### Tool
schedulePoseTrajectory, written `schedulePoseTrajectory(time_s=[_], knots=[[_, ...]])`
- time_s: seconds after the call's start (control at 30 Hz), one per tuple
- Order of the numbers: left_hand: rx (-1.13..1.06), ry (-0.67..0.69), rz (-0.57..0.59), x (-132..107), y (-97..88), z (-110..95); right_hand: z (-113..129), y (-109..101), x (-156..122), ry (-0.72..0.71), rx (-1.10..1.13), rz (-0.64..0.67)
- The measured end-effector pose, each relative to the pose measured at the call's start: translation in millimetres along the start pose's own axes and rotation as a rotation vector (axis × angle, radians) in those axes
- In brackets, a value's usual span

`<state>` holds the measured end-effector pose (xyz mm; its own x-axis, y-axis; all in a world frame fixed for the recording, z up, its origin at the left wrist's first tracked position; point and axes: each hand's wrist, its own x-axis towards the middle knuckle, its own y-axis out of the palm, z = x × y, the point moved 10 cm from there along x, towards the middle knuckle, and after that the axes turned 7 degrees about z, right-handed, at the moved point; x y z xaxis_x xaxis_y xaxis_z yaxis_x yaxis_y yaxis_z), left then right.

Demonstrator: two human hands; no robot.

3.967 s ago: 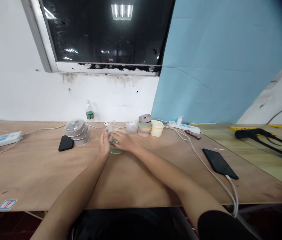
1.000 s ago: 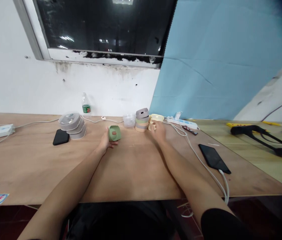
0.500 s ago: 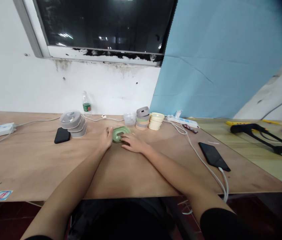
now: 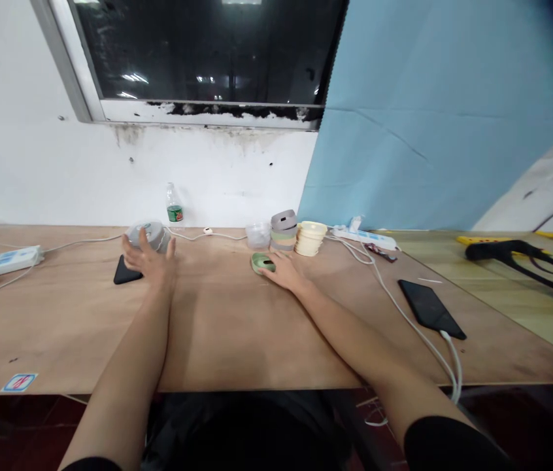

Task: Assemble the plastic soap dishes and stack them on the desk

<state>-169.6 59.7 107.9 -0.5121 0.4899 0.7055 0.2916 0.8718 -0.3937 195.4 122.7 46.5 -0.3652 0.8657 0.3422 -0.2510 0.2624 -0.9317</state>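
Note:
My right hand (image 4: 284, 269) has hold of the right side of a shallow green dish (image 4: 257, 262) with a dark slot in it. Fingers hide part of the dish, which is at the table surface. My left hand (image 4: 151, 256) is open with fingers spread, in front of a stack of grey round containers with a clear top (image 4: 157, 237). Whether it touches them, I cannot tell. Just behind the green dish stands a stack of grey, green and orange dishes (image 4: 284, 230), its top one tilted. Beside that stack are cream cups (image 4: 310, 237) and clear cups (image 4: 257, 235).
A black phone (image 4: 127, 271) lies by my left hand; another phone (image 4: 431, 307) with a white cable lies at right. Power strips (image 4: 367, 237) (image 4: 2, 261) sit on both sides. A bottle (image 4: 174, 204) stands by the wall. A black strap-like object (image 4: 516, 252) is far right.
My left hand has left the green dish and moved left to the grey containers, fingers spreading. My right hand has shifted the green dish right, close to the coloured stack.

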Motion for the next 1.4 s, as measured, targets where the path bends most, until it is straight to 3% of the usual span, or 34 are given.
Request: schedulePoseTrajectory(time_s=[0.1, 0.23, 0.37, 0.5, 0.6, 0.77, 0.87, 0.97, 1.17, 1.4], knots=[[0.041, -0.102, 0.058, 4.6, 8.9, 25.6, -11.3, -1.7, 0.0, 0.058, 0.059, -0.033], [0.032, -0.117, 0.042, 7.3, 12.3, 37.5, -23.8, -0.7, 0.3, 0.083, 0.134, -0.060], [-0.044, -0.037, -0.044, 5.2, 4.6, 28.8, -34.6, -3.7, -0.3, 0.101, 0.144, -0.099], [-0.187, 0.126, -0.039, -4.9, 7.5, -1.6, -51.3, -6.1, -2.6, 0.160, 0.118, -0.122], [-0.352, 0.245, 0.156, -21.6, 33.0, -32.5, -65.6, -8.6, -4.9, 0.201, 0.101, -0.145], [-0.513, 0.416, 0.664, -72.0, 88.3, -79.5, -83.2, -9.1, -6.2, 0.245, 0.108, -0.170], [-0.500, 0.429, 0.949, -99.6, 109.2, -89.1, -75.5, -5.0, -3.5, 0.159, 0.149, -0.159], [-0.458, 0.375, 1.164, -116.0, 119.3, -87.7, -54.6, -0.3, -1.0, 0.036, 0.184, -0.121], [-0.405, 0.411, 1.321, -130.8, 122.5, -93.7, -20.3, -6.8, -0.8, -0.028, 0.185, -0.141], [-0.307, 0.509, 1.262, -132.7, 114.3, -104.6, 1.3, -30.2, -14.3, -0.152, 0.273, -0.232]])
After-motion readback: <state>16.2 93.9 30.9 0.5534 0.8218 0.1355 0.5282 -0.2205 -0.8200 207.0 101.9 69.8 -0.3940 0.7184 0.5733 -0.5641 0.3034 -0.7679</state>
